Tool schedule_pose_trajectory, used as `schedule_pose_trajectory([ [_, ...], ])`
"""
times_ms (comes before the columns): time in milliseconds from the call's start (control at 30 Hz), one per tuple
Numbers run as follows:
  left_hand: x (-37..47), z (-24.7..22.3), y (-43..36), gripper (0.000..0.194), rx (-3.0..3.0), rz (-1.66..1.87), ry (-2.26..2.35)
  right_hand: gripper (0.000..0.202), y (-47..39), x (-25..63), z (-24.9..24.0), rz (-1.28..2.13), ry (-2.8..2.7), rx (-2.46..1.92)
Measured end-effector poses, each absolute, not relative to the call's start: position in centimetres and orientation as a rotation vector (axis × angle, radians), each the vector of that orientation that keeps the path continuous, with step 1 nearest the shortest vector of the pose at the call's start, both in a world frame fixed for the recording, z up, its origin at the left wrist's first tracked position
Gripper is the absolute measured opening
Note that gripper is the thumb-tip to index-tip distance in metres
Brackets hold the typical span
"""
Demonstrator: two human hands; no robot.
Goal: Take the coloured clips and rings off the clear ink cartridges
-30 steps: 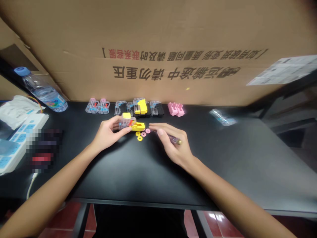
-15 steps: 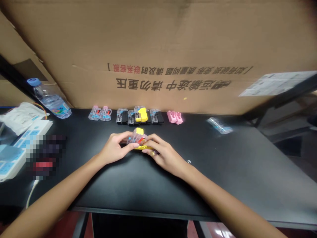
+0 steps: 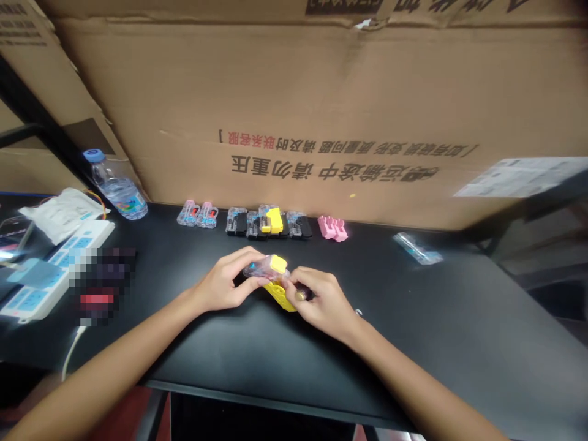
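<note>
1. Assembly is judged to be the step in hand: a clear plastic casing with a yellow cap and a yellow plastic part appear to be handled as one unit.
2. The unit is held over the middle of the table, nearer the person than the row of parts at the back; whether the tabletop is touched by its lower end cannot be told.
3. By the left grip, the casing is pinched between thumb and fingers, closed down to its thickness.
4. By the right grip, curled closed, a pen-like tool with a brass-coloured end is held, perhaps a screwdriver; its tip is hidden. The edge of the yellow part is met by the fingertips, but whether it is pinched cannot be seen.
5. The yellow part is tilted, sloped down to the right from beneath the casing; how the two are joined is not shown.
6. Just beside the right wrist, a small pale ring is seen on the table.
7. For the next move, it is judged that the casing should be steadied by the left grip while the yellow part is aligned against it; slipping at the tilted joint could be risked if the tool is pressed unevenly.
</note>
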State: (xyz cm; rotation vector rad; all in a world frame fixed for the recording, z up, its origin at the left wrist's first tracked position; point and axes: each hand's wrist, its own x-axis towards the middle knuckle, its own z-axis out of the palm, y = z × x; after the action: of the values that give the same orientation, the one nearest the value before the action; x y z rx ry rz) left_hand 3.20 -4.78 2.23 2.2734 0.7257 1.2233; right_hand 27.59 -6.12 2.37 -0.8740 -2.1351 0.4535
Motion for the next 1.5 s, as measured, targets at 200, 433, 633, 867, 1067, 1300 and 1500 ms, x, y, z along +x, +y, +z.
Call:
schedule_pose_trajectory([
  [200, 0.9, 2.8, -3.0, 0.02, 2.384, 1.346, 1.057, 0.032, -3.8, 30.1, 2.9, 0.244, -2.165, -0.994],
  [433, -4.3, 5.6, -1.1, 0.04, 2.303, 1.001, 1.971, 0.028, 1.2, 39.5, 3.8, -0.027, -1.703, -1.882],
  [633, -5.7, 7.5, -1.6, 0.045, 2.155, 0.273, 2.355, 0.031, 3.1, 42.4, 3.0, 0.063, -1.584, -2.369],
  [867, -6.8, 6.4, -1.1, 0.05, 2.005, -0.135, 2.328, 0.047, 4.7, 42.5, 0.6, 0.03, -1.627, -2.18],
  [1067, -6.2, 5.9, -1.3, 0.027, 2.292, 0.074, 2.239, 0.045, 4.6, 41.4, 0.4, 0.104, -1.759, -2.115],
  [1300, -6.6, 4.4, -0.9, 0.007, 2.368, 0.097, 1.915, 0.038, 2.5, 37.9, 2.6, -0.151, -1.792, -1.768],
  [1500, -8.0, 3.5, 0.1, 0.013, 2.299, 0.212, 1.991, 0.036, 1.9, 30.7, 2.2, -0.124, -2.286, -1.222],
])
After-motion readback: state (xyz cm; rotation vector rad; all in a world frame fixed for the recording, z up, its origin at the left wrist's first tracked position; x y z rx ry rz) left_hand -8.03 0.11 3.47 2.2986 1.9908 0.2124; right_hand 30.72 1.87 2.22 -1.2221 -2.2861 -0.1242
